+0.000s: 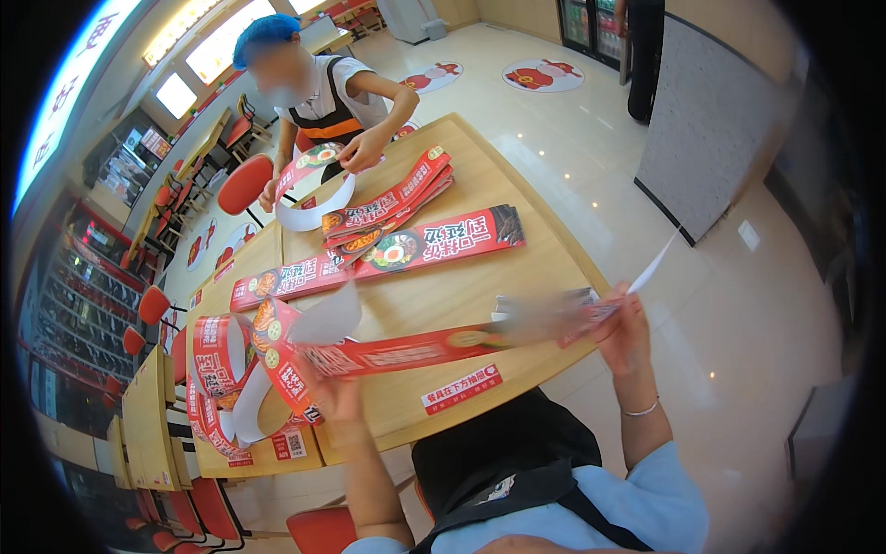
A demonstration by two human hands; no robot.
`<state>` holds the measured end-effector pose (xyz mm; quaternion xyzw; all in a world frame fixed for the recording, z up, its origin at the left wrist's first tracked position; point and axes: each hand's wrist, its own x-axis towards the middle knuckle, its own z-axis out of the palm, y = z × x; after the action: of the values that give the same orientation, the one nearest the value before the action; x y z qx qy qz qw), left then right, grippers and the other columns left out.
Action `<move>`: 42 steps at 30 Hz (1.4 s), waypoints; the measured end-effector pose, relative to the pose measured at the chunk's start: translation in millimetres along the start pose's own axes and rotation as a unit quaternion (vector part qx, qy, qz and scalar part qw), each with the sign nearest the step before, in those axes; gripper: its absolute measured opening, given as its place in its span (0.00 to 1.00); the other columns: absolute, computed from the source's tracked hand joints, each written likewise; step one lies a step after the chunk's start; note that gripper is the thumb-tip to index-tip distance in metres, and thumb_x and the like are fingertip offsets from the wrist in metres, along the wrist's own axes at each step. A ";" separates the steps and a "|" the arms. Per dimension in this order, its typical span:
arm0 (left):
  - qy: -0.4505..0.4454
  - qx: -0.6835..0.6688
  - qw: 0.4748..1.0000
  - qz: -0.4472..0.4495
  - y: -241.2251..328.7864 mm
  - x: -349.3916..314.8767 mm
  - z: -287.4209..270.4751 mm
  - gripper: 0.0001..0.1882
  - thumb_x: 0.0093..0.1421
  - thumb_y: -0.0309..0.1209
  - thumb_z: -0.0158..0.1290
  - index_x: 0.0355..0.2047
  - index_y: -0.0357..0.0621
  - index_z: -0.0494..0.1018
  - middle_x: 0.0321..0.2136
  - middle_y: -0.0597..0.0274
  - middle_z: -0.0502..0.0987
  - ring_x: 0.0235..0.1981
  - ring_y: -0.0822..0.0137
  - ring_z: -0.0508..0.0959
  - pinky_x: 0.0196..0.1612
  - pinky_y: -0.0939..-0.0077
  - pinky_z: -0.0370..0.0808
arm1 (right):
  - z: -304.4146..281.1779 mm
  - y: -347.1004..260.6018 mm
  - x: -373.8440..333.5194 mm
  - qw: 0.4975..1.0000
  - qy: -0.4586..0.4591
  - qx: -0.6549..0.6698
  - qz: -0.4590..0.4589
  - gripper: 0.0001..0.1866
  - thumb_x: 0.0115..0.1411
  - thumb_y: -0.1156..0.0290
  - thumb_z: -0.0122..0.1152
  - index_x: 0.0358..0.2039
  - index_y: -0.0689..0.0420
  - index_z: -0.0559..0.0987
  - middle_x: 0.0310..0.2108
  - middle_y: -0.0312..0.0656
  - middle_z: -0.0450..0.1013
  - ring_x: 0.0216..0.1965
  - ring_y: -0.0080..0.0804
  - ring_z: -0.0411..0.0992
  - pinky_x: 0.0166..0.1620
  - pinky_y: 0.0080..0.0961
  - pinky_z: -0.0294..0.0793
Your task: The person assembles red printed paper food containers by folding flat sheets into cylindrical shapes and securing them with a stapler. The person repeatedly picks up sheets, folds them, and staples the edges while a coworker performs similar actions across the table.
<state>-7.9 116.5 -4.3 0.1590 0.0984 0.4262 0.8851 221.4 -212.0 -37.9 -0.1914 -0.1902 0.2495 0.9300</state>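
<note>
A long red printed paper strip (pixel 406 355) with food pictures is stretched between my hands, above the near part of the wooden table (pixel 563 258). At its left end my left hand (pixel 334 392) is closed on the strip, slightly blurred. My right hand (pixel 628 334) pinches the other end, with a white tip sticking up past the fingers. A blurred patch covers part of the strip beside my right hand. Beyond it lie a flat stack of red strips (pixel 443 242) and a fanned pile of strips (pixel 397 198). Several looped strips (pixel 220 369) are heaped left of my left hand.
Across the table a person in a blue cap (pixel 263 39) holds a curled red strip (pixel 318 217) in both hands. A red chair (pixel 245 183) stands beside that person. A grey partition (pixel 697 125) rises at the right. A red-and-white sticker (pixel 461 388) marks the near table edge.
</note>
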 end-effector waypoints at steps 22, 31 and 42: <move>-0.289 0.778 0.517 -0.208 -35.5 -66.3 76.2 0.25 0.48 0.29 0.66 0.46 0.36 0.73 0.30 0.58 0.78 0.32 0.71 0.77 0.35 0.78 0.73 | 63.8 10.8 8.1 0.773 -0.314 -0.546 0.081 0.11 0.56 0.72 0.62 0.38 0.63 0.77 0.28 0.47 0.77 0.32 0.31 0.78 0.33 0.22 0.74; -0.337 0.764 0.508 -0.210 -27.9 -64.8 51.0 0.22 0.48 0.36 0.67 0.39 0.36 0.75 0.28 0.51 0.79 0.27 0.62 0.79 0.32 0.71 0.74 | 39.6 20.4 10.3 0.790 -0.337 -0.493 0.138 0.18 0.64 0.59 0.53 0.26 0.62 0.76 0.18 0.45 0.71 0.19 0.25 0.67 0.24 0.24 0.64; -0.395 0.795 0.459 -0.047 -31.4 -75.3 70.1 0.36 0.48 0.38 0.67 0.54 0.38 0.65 0.42 0.50 0.76 0.41 0.55 0.77 0.42 0.68 0.74 | 83.0 23.9 19.4 0.660 -0.501 -0.549 0.112 0.16 0.58 0.58 0.59 0.25 0.59 0.75 0.23 0.47 0.73 0.25 0.44 0.72 0.28 0.35 0.69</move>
<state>-9.9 25.0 52.3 0.9400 0.0414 0.0133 0.3383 190.4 -160.7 27.3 -0.5327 -0.7074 0.2599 0.3851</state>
